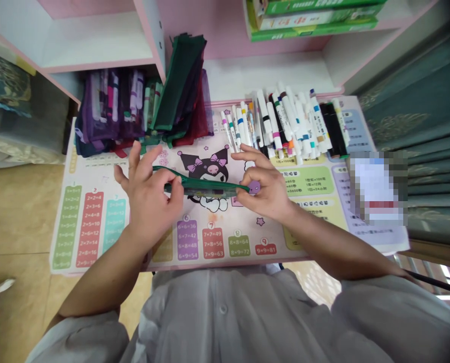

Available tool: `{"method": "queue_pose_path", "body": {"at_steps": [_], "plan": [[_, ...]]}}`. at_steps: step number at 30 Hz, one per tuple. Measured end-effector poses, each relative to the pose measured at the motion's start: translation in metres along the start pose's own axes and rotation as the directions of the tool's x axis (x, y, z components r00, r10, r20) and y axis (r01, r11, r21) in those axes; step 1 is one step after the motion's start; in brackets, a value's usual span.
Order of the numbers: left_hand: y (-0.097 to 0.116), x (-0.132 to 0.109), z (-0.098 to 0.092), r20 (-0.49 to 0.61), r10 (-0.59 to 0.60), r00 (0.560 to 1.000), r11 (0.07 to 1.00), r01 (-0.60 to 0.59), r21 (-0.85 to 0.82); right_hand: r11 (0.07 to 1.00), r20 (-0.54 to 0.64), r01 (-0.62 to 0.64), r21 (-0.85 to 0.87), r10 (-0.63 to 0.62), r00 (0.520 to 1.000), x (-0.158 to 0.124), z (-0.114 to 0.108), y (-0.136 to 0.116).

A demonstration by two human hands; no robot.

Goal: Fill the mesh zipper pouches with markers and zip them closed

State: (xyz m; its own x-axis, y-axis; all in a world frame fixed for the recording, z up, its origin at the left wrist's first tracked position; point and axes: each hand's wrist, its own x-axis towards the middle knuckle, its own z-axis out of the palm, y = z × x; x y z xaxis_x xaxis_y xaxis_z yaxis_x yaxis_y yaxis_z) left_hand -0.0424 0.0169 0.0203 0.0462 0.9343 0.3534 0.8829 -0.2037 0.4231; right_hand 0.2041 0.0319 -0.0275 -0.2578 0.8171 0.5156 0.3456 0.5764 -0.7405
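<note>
On top of the times-table mat (225, 242), both hands hold a thin green zip pouch (206, 187) sideways, right between them. The left hand (149, 194) is closed, pinching the pouch near its left end. The right hand (263, 184) is closed too, pinching the other end. A big pile of marker pens (289, 121) lies at 1 o'clock from the pouch. More mesh pouches (142, 106) sit in a heap at 11 o'clock. Green books (312, 20) lie farther up at 1 o'clock, on a pink and white shelf (96, 40).
</note>
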Motion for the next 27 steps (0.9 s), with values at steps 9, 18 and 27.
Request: {"method": "queue_pose_path", "body": {"at_steps": [9, 18, 27], "plan": [[-0.006, 0.000, 0.000, -0.036, 0.012, 0.999, 1.000, -0.011, 0.011, 1.000, 0.005, -0.018, -0.003, 0.018, 1.000, -0.001, -0.001, 0.001], [-0.011, 0.003, -0.001, -0.036, -0.026, 0.999, 1.000, 0.026, -0.004, 0.999, -0.009, 0.014, -0.030, -0.014, 1.000, -0.001, -0.002, 0.001], [-0.015, 0.004, -0.003, -0.048, -0.036, 0.998, 0.999, 0.035, -0.016, 0.999, -0.019, 0.016, -0.044, -0.017, 1.000, 0.000, -0.003, 0.001]]}}
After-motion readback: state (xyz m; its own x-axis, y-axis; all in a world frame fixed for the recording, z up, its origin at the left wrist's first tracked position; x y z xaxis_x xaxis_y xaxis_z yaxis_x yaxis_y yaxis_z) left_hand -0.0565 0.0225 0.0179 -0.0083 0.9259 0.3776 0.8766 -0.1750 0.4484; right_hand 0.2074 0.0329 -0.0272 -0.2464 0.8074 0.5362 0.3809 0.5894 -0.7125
